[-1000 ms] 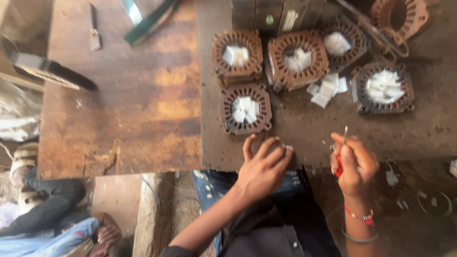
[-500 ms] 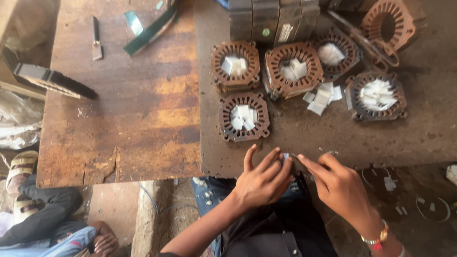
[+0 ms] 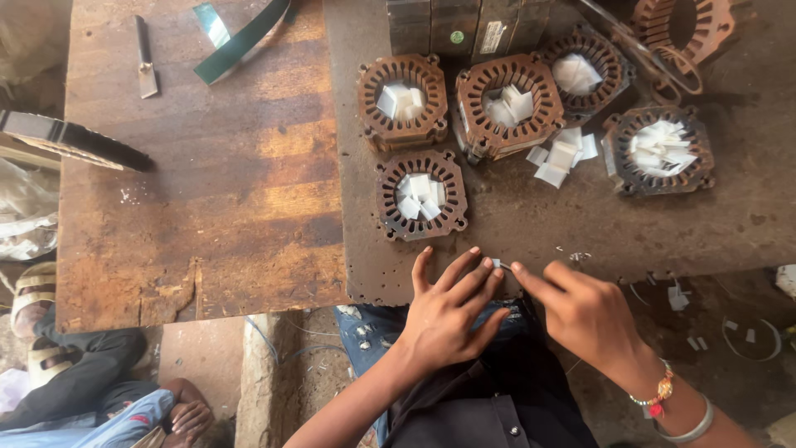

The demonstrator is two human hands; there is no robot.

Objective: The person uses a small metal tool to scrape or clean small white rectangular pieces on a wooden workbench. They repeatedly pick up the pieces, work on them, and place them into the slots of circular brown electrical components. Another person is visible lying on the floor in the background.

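My right hand point(image 3: 584, 315) has dropped to meet my left hand point(image 3: 448, 311); both pinch a small white paper slip point(image 3: 497, 264) at the bench edge point(image 3: 365, 290). At twelve o'clock sits a rusty stator core point(image 3: 421, 195). Folding, I judge; insertion needs precise aim.

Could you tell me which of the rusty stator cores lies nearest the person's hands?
The rusty round stator core standing alone in the front row, just beyond the left hand; the others sit farther back.
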